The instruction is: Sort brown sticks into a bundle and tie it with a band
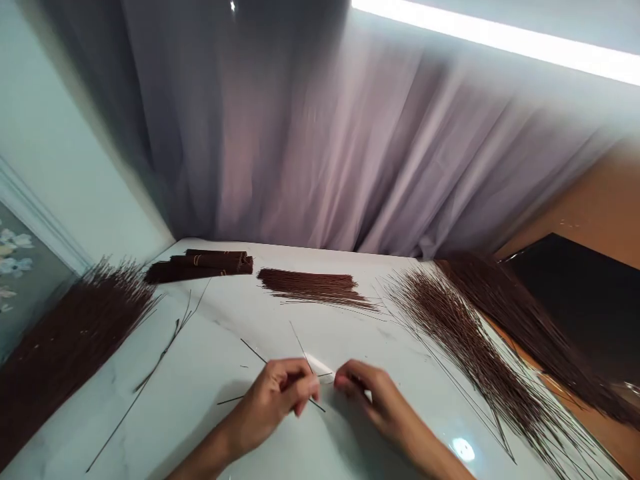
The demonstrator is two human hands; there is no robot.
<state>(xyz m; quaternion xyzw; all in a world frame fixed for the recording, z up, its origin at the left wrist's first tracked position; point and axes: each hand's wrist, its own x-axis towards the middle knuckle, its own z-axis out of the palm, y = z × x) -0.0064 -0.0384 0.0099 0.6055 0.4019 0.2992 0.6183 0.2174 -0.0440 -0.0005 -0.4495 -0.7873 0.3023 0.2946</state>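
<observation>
Over the white table, my left hand (280,393) is closed in a pinch on a thin dark brown stick (300,345) that slants up from its fingertips. Another dark stick (253,351) passes under or behind that hand; its far end shows below the fingers. A third short piece (230,401) pokes out to the left of the wrist. My right hand (373,390) is just to the right, thumb and fingers pressed together, beside the tip of a thin stick (325,375). Whether anything is inside that pinch is hidden.
Tied bundles of dark sticks (215,263) and a row of cut sticks (310,283) lie along the back of the table (390,333). Large piles of long sticks flank it: left pile (75,333), right pile (460,333). A few loose sticks (163,357) lie left.
</observation>
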